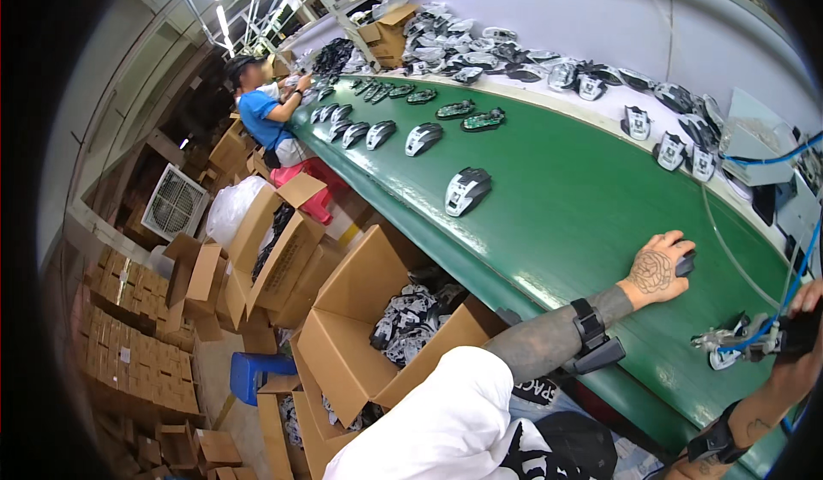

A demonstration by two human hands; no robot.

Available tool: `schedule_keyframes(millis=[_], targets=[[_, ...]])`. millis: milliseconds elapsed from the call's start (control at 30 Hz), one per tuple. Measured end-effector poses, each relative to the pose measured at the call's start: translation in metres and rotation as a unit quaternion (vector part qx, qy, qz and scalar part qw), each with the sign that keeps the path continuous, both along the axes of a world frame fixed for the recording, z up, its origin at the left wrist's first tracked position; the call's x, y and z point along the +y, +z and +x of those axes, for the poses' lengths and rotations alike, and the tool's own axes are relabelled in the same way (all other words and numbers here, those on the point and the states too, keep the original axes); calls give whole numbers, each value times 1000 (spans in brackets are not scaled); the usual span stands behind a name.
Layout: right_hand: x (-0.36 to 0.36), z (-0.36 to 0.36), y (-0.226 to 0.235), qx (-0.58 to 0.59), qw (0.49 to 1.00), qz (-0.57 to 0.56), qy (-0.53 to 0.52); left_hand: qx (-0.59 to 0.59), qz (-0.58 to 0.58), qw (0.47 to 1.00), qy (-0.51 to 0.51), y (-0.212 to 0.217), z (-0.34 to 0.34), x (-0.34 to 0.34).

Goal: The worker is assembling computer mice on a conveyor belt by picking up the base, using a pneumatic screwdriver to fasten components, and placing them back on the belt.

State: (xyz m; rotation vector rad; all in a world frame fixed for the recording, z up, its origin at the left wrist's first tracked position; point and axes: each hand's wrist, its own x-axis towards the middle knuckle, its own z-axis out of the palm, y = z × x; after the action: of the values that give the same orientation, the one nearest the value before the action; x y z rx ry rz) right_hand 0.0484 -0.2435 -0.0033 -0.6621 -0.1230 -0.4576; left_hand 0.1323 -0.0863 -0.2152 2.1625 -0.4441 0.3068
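At the right-centre of the frame, on the green work surface (557, 214), left hand (656, 273) observed palm down, fingers bent and closed around a small dark piece (686, 263), one end of which shows past the fingertips; whether the piece touches the surface cannot be told. At the right edge of the frame, right hand (804, 300) partly cut off; visible fingers wrapped around a dark tool (795, 336), grip on its far side not seen. Just left of the tool, in the lower right: a metal part (729, 338), crossed by a blue tube (754, 339), with a pale shell (725, 359) partly hidden beneath it. Near frame centre: one white-and-black mouse-shaped shell (467, 191), lying apart from the rest. Upper centre: two green circuit boards (483, 120) side by side, and a line of similar shells (380, 135) running toward the upper left. Upper right, along a white ledge (600, 107): further shells (635, 123) in loose groups, plus a heap of wrapped parts (441, 39) toward top centre. Upper left: a co-worker in a blue shirt (261, 118), arms extended over the far end. Lower centre: an open carton (343, 343) with grey and black parts inside; a blue bin (255, 377) to its left.
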Motion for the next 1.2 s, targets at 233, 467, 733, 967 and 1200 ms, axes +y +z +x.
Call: schedule_keyframes(millis=[233,467,733,967,1200], targets=[[-7,1,0,-79,966,-233,-81,48,-57,995,-70,3,4,17],[-8,0,0,-66,956,-269,-98,-168,176,960,137,45,-13,173],[-12,13,-3,-110,938,-323,-62,79,215,906,355,9,-20,335],[-16,11,-20,-79,937,-334,-71,-91,251,942,203,47,87,378],[-21,18,-23,-109,926,-356,-55,3,298,949,103,47,169,421]])
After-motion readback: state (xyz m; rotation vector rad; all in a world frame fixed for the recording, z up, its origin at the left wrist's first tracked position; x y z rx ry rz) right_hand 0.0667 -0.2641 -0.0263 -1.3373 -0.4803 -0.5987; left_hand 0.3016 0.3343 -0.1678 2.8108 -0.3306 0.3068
